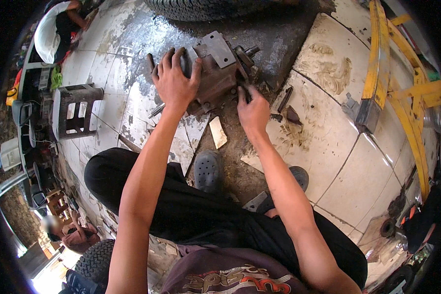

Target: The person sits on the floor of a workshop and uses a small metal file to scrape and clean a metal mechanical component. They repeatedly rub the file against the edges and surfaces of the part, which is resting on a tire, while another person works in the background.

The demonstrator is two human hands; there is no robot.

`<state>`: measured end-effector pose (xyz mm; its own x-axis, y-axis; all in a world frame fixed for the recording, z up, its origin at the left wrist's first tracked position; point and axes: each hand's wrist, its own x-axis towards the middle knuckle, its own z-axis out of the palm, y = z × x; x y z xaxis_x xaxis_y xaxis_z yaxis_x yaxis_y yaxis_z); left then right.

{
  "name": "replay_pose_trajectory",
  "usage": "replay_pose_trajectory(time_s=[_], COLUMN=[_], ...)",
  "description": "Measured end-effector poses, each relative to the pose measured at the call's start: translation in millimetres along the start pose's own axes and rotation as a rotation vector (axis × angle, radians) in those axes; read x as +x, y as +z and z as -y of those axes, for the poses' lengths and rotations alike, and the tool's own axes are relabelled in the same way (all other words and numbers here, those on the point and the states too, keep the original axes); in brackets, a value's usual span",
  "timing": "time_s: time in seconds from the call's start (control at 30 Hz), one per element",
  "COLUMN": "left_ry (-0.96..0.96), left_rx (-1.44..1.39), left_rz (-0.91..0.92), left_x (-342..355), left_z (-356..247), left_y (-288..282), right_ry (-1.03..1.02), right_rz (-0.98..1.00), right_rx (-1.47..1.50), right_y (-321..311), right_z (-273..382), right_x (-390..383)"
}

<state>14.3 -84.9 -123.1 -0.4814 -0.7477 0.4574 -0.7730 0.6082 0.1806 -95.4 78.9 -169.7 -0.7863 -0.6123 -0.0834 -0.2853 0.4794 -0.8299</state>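
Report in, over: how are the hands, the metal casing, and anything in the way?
Left hand spread, grip open on casing. Right hand at casing's right side, grip unclear. Casing on floor; loose tile nearby, nothing visibly blocking hands.

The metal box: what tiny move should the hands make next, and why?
Maybe the right hand should gently feel the right edge of the metal box, because it is close beside that edge while the left hand lies over the left side.

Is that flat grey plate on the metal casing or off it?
On: the plate lies flat against the casing, partly covering it. Whether it is fastened, I cannot tell.
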Motion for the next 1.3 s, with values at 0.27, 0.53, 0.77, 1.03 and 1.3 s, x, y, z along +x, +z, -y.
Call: replay_pose_trajectory(time_s=[0.27,0.53,0.77,1.03,1.3], left_ry=[-0.003,0.001,0.009,0.000,0.028], left_rx=[-0.002,0.036,0.031,0.027,0.032], left_rz=[-0.031,-0.041,-0.048,-0.032,-0.064], left_x=[-6.1,-6.6,-1.5,-3.3,-0.2], left_z=[-4.7,-8.2,-10.2,-6.5,-7.8], left_y=[-0.6,0.4,-0.7,-0.1,1.1], right_ry=[-0.166,-0.151,-0.294,-0.349,-0.352], right_rz=[-0.027,-0.015,-0.077,-0.059,-0.073], right_rx=[-0.013,-0.016,-0.022,-0.034,-0.014], right_y=[3.4,4.2,9.2,8.2,6.5], right_z=[-8.5,-11.7,-14.3,-18.3,-16.4], right_x=[-4.0,-5.2,1.0,3.6,-0.2])
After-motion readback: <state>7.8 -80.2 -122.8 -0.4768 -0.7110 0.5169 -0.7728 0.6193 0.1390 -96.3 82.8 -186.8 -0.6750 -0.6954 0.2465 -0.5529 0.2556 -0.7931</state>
